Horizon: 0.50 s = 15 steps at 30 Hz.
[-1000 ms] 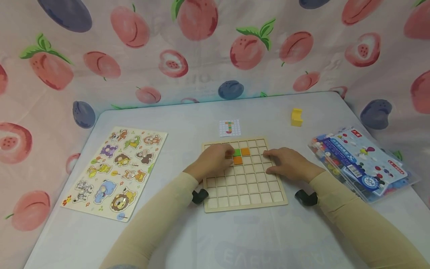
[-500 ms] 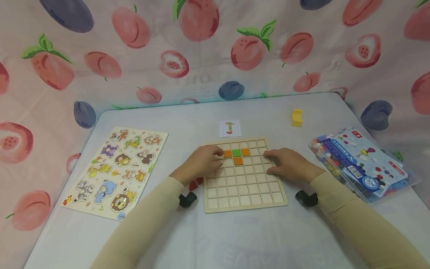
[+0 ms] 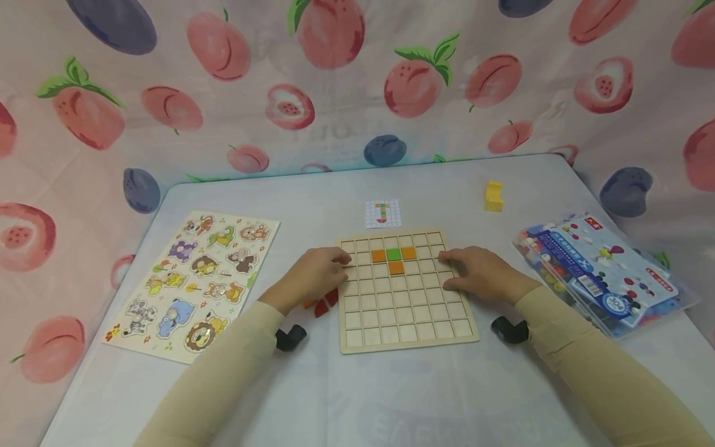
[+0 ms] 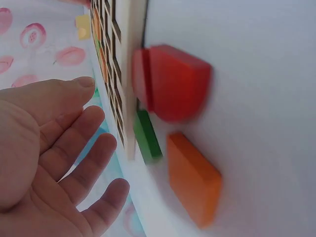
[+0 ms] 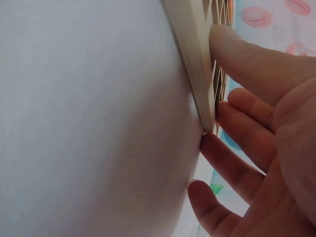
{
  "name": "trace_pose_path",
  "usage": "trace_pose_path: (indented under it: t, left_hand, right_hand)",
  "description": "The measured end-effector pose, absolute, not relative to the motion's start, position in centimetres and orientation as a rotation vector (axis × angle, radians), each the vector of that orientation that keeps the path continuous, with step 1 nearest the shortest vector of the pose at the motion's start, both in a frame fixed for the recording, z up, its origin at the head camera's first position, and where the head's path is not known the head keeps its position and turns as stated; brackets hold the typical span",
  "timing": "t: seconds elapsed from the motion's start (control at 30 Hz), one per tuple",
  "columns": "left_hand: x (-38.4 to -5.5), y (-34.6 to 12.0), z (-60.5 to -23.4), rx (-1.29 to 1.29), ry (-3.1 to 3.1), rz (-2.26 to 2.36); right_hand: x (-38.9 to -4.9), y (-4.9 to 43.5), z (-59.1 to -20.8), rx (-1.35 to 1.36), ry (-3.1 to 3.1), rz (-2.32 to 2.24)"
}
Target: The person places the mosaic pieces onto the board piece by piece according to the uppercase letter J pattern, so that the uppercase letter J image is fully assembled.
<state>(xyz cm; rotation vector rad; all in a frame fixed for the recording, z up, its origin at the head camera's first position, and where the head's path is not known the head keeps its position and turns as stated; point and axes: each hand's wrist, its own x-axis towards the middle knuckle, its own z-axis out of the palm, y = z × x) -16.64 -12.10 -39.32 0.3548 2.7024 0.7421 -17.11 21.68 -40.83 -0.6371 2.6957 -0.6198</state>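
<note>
A wooden grid board [image 3: 408, 344] lies mid-table. In its upper rows, a green square tile [image 3: 393, 254] sits between an orange tile [image 3: 378, 256] and another orange tile [image 3: 409, 252], with a third orange tile [image 3: 396, 267] below the green one. My left hand [image 3: 318, 273] is over the board's left edge, fingers loosely bent and holding nothing. Beneath it, the left wrist view shows two red curved blocks [image 4: 180, 81], a green block [image 4: 147, 136] and an orange block [image 4: 193, 180] on the table. My right hand [image 3: 483, 270] touches the board's right edge with thumb and fingertips.
A small pattern card [image 3: 383, 213] lies behind the board. An animal puzzle board [image 3: 192, 285] is at the left. On the right lies a clear box of coloured pieces with a blue label [image 3: 603, 267]. A yellow block [image 3: 493, 196] stands at the back right.
My left hand has drawn back leftward from the tiles, uncovering the left orange tile on the board and the red blocks beside it. My right hand stays at the board's edge.
</note>
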Motion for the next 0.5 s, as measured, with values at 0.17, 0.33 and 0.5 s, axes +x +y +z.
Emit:
trace_pose_path:
  t: [0.17, 0.33, 0.5]
  left_hand:
    - [-16.5, -13.1, -39.7, 0.348, 2.718, 0.721]
    - [-16.5, -14.0, -40.1, 0.332, 2.731, 0.703]
    - [-16.3, -14.7, -40.3, 0.32, 2.73, 0.695]
  right_hand:
    - [-17.2, 21.7, -40.9, -0.635, 2.698, -0.614]
    - [-17.2, 21.7, -41.0, -0.636, 2.701, -0.595]
    - [-17.3, 21.7, -41.0, -0.644, 2.7, -0.593]
